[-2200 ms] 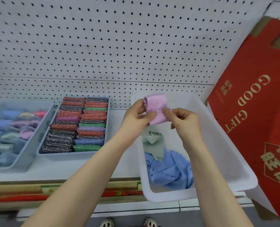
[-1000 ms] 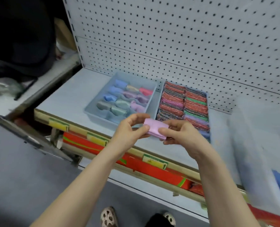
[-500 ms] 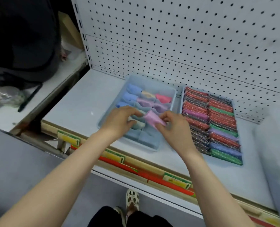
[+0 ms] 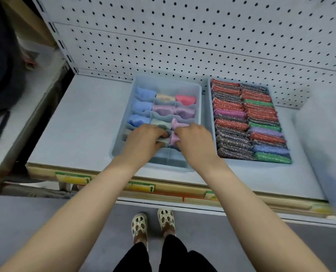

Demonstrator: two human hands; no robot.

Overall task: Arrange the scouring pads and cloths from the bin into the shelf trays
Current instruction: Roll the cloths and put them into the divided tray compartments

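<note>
both hands (image 4: 145, 138) pinch pink cloth (image 4: 174, 137)

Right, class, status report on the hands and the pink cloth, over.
Both hands in the divided tray. Right hand pinches the pink cloth, tucking it into a compartment. Left hand presses the neighbouring green cloth. Nothing in the way.

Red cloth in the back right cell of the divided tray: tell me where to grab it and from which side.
Pinch the red cloth by its bunched top edge, coming straight down from above. It stands folded in its cell of the divided tray, with dividers and the tray wall close around it, so probably only that top is free to grip.
</note>
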